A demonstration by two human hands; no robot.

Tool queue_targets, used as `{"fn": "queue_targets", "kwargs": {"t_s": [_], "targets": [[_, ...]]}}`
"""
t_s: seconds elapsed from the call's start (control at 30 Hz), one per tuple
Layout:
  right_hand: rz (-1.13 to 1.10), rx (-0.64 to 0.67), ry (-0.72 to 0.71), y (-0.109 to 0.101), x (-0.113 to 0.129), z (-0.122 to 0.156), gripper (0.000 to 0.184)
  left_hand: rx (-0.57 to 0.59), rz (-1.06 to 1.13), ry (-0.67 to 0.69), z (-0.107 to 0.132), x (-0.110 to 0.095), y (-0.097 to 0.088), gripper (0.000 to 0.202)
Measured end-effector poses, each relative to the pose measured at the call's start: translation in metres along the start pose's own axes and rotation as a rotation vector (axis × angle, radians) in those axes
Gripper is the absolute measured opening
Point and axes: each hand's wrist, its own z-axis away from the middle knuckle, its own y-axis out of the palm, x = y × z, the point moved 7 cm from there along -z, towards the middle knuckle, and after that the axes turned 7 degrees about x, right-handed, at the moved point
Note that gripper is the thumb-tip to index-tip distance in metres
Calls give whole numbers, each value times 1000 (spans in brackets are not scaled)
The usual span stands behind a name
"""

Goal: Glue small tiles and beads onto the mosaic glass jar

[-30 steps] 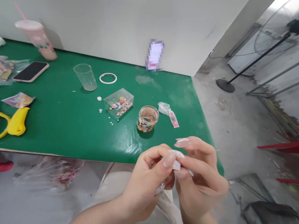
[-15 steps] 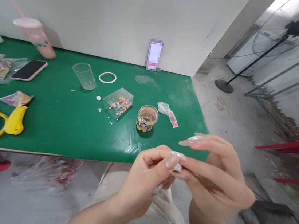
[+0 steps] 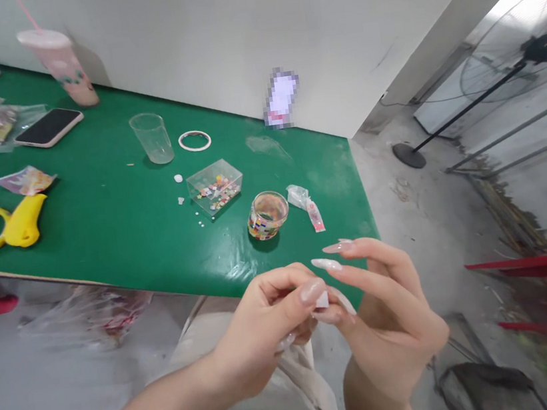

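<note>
Below the table's front edge, over my lap, my left hand [image 3: 269,326] pinches a tiny white piece [image 3: 322,300] between thumb and fingers. My right hand [image 3: 389,314] meets it from the right, its thumb and one finger touching the same piece while the other long-nailed fingers stretch out above. On the green table [image 3: 118,212] just beyond the hands stands a small glass cup covered in coloured mosaic tiles [image 3: 267,215]. A clear box of small coloured tiles [image 3: 215,187] sits to its left, with a few loose white bits beside it.
A small crumpled packet [image 3: 306,204] lies right of the mosaic cup. Farther back stand an empty clear cup [image 3: 151,138], a white ring [image 3: 194,140], a phone [image 3: 48,127] and a pink tumbler [image 3: 60,65]. Yellow scissors [image 3: 4,225] lie at left. A floor fan [image 3: 516,58] stands at right.
My right hand's upper fingers have lifted and spread away from the white piece, and the hand has dropped slightly. The left hand keeps its pinch.
</note>
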Motion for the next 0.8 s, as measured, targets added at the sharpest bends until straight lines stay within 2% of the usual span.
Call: {"fn": "queue_targets", "kwargs": {"t_s": [0.1, 0.17, 0.23, 0.27, 0.33, 0.37, 0.4, 0.5, 0.57, 0.8], "targets": [[-73, -18, -27, 0, -1, 2, 34, -42, 4, -21, 1, -2, -7, 38], [-132, -29, -9, 3, -8, 4, 41, -122, -44, 8, 2, -8, -24, 34], [-214, -31, 51, 10, -26, 8, 42, -287, -167, 104, 7, -19, -54, 30], [-259, -20, 101, 17, -39, 10, 42, -410, -271, 197, 12, -29, -73, 28], [-310, 27, 229, 37, -70, 15, 47, -684, -591, 401, 27, -49, -106, 22], [-320, 57, 295, 49, -87, 18, 52, -779, -756, 466, 32, -55, -117, 17], [-310, 90, 350, 61, -102, 21, 59, -810, -896, 510, 34, -57, -125, 12], [-253, 199, 485, 96, -137, 26, 102, -758, -1225, 535, 24, -53, -137, 5], [-260, 227, 535, 113, -151, 26, 116, -707, -1327, 535, 17, -47, -139, 4], [-373, 83, 546, 142, -162, 13, 101, -658, -1404, 651, 10, -50, -141, 3]]}}
